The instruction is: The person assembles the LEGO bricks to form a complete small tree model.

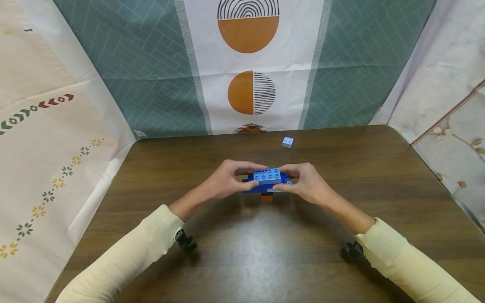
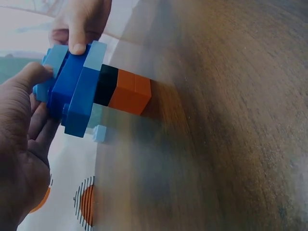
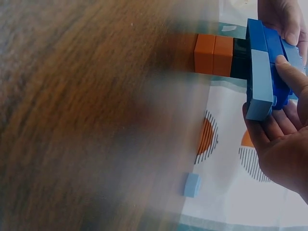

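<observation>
A tower of toy building bricks stands upright at mid-table. Its base is orange bricks (image 2: 130, 91) with a black brick (image 2: 106, 85) above them. Wider layers of blue bricks (image 3: 274, 48) and a lighter blue end piece (image 3: 261, 79) spread over that narrow column. On top lies a light blue brick (image 1: 267, 176) with two rows of studs. My left hand (image 1: 229, 180) pinches this top brick, thumb in front and fingers behind. From the other side my right hand (image 1: 307, 184) grips the dark blue layer just beneath, its thumb pressed on the front face.
Farther back, near the table's rear edge, lies a small light blue brick (image 1: 287, 142) with its studs up. The brown wooden table (image 1: 242, 252) meets a patterned cloth (image 1: 159, 84) behind it. More cloth hangs at both sides.
</observation>
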`<state>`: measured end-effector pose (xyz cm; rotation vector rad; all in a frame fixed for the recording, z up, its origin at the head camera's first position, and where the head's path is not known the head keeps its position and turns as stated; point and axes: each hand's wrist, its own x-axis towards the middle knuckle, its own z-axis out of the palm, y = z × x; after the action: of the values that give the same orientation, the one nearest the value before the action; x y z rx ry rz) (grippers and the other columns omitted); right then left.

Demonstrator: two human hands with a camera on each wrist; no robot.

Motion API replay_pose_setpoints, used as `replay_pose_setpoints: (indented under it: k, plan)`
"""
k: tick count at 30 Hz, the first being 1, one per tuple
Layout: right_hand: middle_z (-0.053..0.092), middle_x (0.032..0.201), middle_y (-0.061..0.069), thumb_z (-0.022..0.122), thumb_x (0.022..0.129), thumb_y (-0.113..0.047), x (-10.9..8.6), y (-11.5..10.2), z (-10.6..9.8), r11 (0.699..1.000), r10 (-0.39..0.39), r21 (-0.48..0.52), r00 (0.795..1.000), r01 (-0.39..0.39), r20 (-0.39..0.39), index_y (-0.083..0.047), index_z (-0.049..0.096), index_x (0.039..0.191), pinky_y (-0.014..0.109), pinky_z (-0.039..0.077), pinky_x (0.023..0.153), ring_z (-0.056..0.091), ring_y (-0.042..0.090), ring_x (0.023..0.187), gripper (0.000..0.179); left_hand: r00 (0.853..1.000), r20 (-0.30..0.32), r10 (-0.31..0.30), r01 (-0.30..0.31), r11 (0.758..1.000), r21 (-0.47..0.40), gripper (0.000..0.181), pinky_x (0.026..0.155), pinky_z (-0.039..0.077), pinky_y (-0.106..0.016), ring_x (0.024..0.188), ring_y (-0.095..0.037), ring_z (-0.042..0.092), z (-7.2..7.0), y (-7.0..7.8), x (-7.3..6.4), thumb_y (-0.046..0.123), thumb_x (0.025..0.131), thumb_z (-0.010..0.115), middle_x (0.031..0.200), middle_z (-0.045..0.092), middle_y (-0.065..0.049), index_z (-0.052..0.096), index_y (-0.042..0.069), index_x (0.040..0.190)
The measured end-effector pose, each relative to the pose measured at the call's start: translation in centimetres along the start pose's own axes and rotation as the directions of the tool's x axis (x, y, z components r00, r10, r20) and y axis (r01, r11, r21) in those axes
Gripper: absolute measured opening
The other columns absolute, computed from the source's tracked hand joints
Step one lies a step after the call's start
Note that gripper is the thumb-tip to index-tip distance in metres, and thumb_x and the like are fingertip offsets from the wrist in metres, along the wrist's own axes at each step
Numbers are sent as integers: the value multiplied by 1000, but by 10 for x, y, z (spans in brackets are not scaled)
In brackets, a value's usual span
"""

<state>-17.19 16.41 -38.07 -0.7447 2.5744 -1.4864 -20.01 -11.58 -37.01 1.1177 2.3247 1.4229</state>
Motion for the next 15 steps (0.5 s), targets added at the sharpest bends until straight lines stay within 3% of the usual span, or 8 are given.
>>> replay_pose_setpoints:
  k: [9, 15]
  plan:
    - [75, 123, 16, 88, 89, -13, 2, 0, 0, 1000, -12, 20, 1000, 11, 17, 3, 71, 131, 41, 61, 93, 75, 32, 110, 48, 999, -5, 36, -36, 999, 13, 43, 107, 54, -37, 125, -19, 68, 0, -3, -3, 13, 100, 78, 139, 70, -1, 70, 15, 142]
    - [74, 129, 13, 88, 89, -9, -1, -5, -5, 997, -56, 61, 998, 57, -26, -5, 73, 134, 42, 60, 96, 72, 32, 119, 48, 997, 9, 82, -82, 995, 52, 44, 106, 53, -36, 127, -19, 67, 1, -2, -2, 12, 99, 78, 140, 69, -3, 69, 13, 143]
